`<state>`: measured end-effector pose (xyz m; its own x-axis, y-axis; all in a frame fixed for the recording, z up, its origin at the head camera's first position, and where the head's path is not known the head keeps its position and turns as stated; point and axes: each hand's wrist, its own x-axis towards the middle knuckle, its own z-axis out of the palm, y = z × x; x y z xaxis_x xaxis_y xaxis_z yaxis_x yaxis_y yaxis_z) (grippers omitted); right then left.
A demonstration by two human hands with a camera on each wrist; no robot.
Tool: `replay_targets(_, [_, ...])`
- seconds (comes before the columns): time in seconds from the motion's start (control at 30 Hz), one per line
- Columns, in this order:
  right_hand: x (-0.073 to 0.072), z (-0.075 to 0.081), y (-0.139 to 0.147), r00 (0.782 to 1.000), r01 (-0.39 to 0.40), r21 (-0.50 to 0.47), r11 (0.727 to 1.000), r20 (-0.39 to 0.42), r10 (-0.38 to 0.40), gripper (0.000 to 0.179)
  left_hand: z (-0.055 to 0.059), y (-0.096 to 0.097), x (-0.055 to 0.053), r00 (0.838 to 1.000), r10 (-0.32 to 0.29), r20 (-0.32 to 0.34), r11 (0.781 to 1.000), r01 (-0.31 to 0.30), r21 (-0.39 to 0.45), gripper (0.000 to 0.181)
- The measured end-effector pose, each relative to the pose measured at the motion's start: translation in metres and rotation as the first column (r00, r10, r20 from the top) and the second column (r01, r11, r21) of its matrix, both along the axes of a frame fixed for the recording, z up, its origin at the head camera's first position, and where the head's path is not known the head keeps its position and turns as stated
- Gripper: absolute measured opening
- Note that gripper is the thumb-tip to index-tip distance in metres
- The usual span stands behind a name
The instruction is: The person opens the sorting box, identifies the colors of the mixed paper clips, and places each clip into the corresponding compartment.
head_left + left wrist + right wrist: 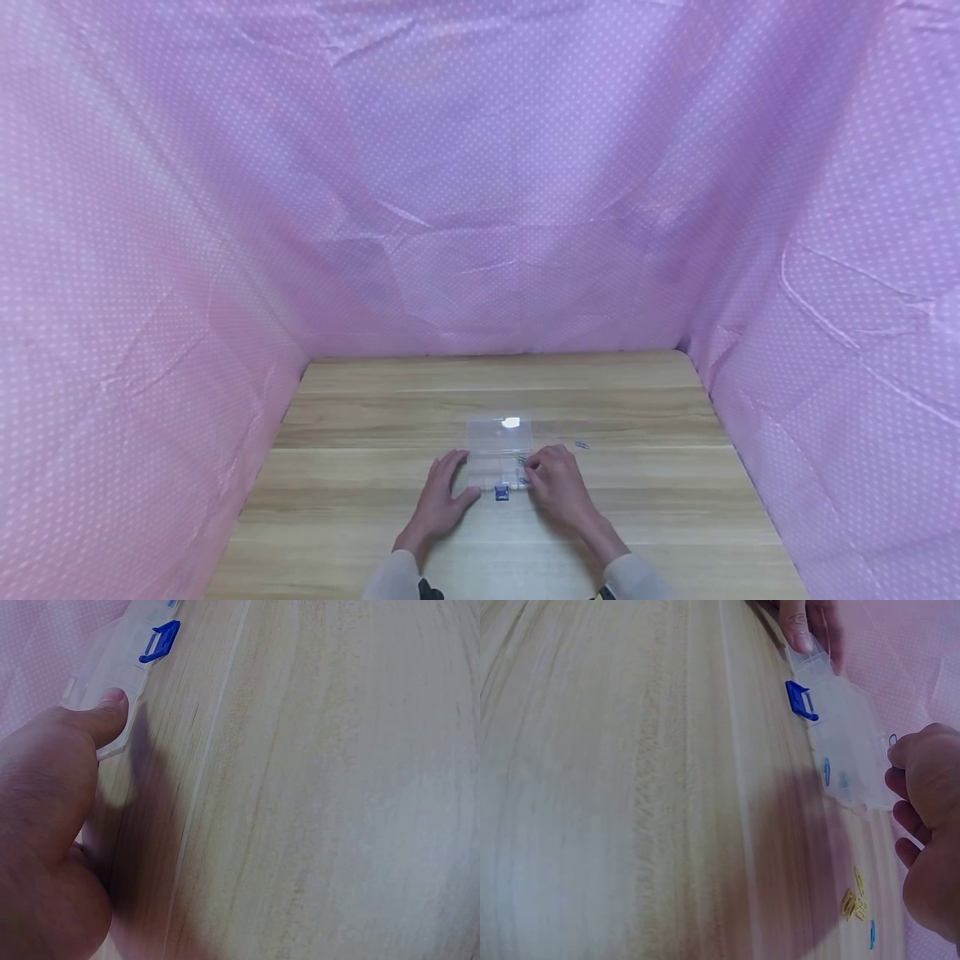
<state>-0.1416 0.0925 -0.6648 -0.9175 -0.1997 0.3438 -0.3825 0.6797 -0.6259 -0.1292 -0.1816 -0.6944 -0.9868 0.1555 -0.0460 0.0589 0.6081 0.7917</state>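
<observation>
A clear plastic compartment box (487,473) lies with its lid (489,433) flipped back and a blue latch (502,493) at its front edge. My left hand (441,503) grips the box's left end, the thumb (111,716) on the front rim and the fingers round the far side. Over the right end, my right hand (559,485) pinches a blue paper clip (892,740) between thumb and forefinger. Inside the right-hand compartments lie blue paper clips (826,771), seen through the wall in the right wrist view.
Several yellow paper clips (855,904) lie in a small heap to the right of the box, below my right hand in that wrist view. A loose blue paper clip (872,934) lies beside them. Pink dotted cloth (495,283) walls in the wooden table (360,400).
</observation>
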Motion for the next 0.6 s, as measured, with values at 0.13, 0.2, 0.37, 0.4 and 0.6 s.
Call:
replay_targets(0.13, [0.0005,-0.0026,-0.0001,1.0,0.003,0.011,1.0,0.027,-0.003,0.009,0.0004,-0.0002,0.0,1.0,0.002,0.003,1.0,-0.002,0.007,0.071])
replay_targets(0.2, [0.001,-0.0031,-0.0001,0.999,0.007,0.017,1.0,0.04,-0.008,0.008,0.0009,-0.0001,0.0,1.0,0.003,0.006,1.0,-0.003,0.01,0.071])
replay_targets(0.37, [0.0021,-0.0047,-0.0004,1.0,0.007,0.036,0.999,0.027,-0.008,0.008,0.0014,-0.0003,-0.0003,1.0,0.003,0.009,1.0,-0.003,0.008,0.071])
replay_targets(0.4, [0.0023,-0.0052,-0.0005,1.0,0.007,0.04,0.999,0.02,-0.008,0.008,0.0016,-0.0002,-0.0005,1.0,0.003,0.01,1.0,-0.003,0.005,0.071])
replay_targets(0.6, [0.002,-0.0076,-0.0016,0.999,0.013,0.045,0.999,0.03,-0.015,0.009,0.0022,0.0001,-0.0016,1.0,-0.003,0.013,1.0,0.003,-0.005,0.07])
